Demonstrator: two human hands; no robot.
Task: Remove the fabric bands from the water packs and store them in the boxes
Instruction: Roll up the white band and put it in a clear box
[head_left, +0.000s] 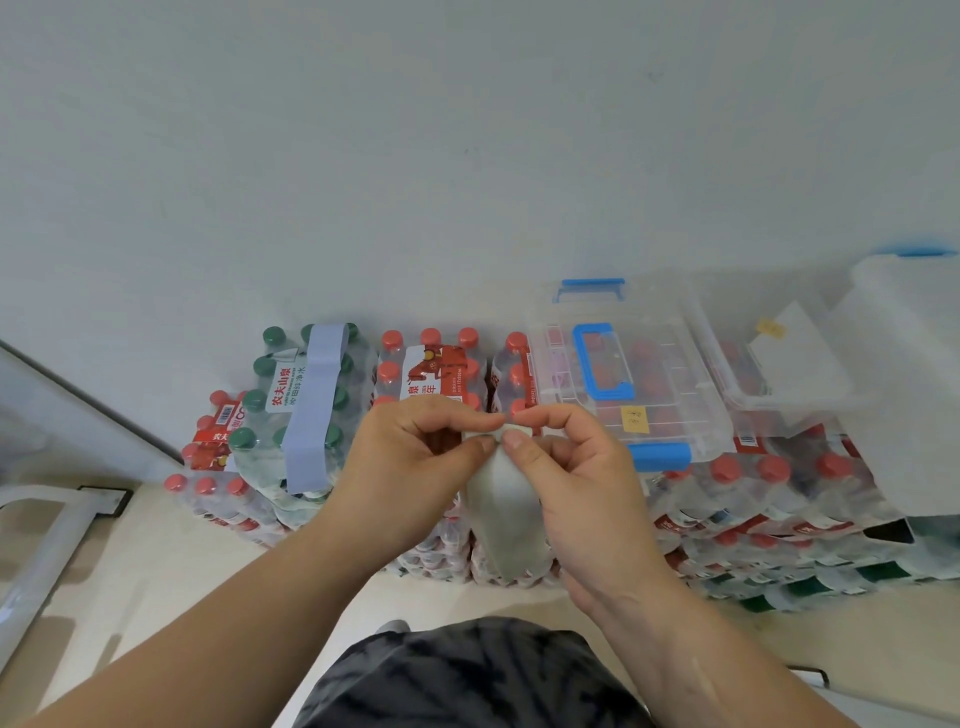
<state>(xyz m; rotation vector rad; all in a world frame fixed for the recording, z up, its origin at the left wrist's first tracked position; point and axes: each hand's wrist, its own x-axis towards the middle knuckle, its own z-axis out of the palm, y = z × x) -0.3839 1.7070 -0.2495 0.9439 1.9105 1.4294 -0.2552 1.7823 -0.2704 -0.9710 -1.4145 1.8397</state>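
Nearest the camera is the person's dark patterned garment (467, 670), with 2 bare forearms reaching forward over the pale floor (156, 545). The left hand (415, 457) and right hand (576, 467) meet at chest height, each pinching the top edge of a pale band (501, 499) between thumb and forefinger, the other fingers curled in. The thumbs nearly touch, so the cloth is gathered at 1 spot and the rest of it hangs slack between the wrists. That grip looks like folding or flattening the band so it will lie neatly when stored. The band is clear of every pack and sits directly in front of the stacked red-capped packs (431, 369). To the left of the hands stands a green-capped pack (270, 395) with a blue-grey band (314, 410) wrapped around its middle, not yet removed. Just beyond the right hand, a clear box (670, 364) with blue handles rests on top of the red-capped stack, within easy reach, and its lid appears closed. A second box (779, 364) sits beside it, further right. Whether either already holds bands cannot be told. A plain wall (467, 156) closes the view behind everything.
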